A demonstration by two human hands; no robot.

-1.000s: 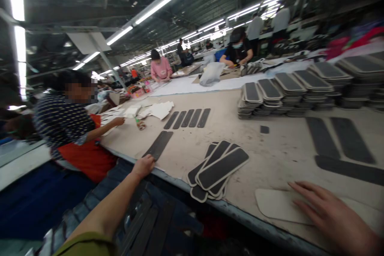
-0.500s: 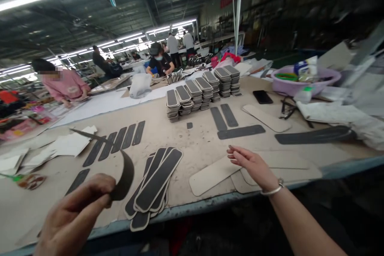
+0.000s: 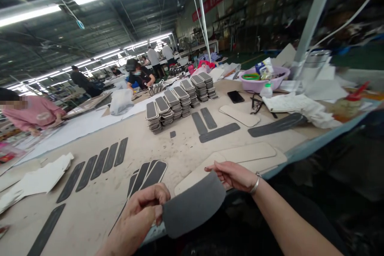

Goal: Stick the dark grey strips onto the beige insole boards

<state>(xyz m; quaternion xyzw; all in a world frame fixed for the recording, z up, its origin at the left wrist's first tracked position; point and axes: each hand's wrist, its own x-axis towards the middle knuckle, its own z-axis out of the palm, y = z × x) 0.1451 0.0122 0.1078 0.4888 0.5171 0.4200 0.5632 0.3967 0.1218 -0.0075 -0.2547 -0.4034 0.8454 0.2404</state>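
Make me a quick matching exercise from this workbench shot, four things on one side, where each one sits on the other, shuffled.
Things:
1. grey flexible strip
2. black phone
3. purple basin
4. white plastic bag

Places:
A. flat on the table, left of the basin
B. far right, holding bottles and packets
C. left of the stacked pads
D. held between left hand and right hand

Pairs: 1-D, 2-A, 3-B, 4-C

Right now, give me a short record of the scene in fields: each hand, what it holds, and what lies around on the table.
left hand: left hand pinches one end of the dark grey strip
right hand: right hand grips the strip's other end
strip: bowed, held above the table edge
under right hand: beige pads, flat
ahead: stacked pads
far right: purple basin, black phone
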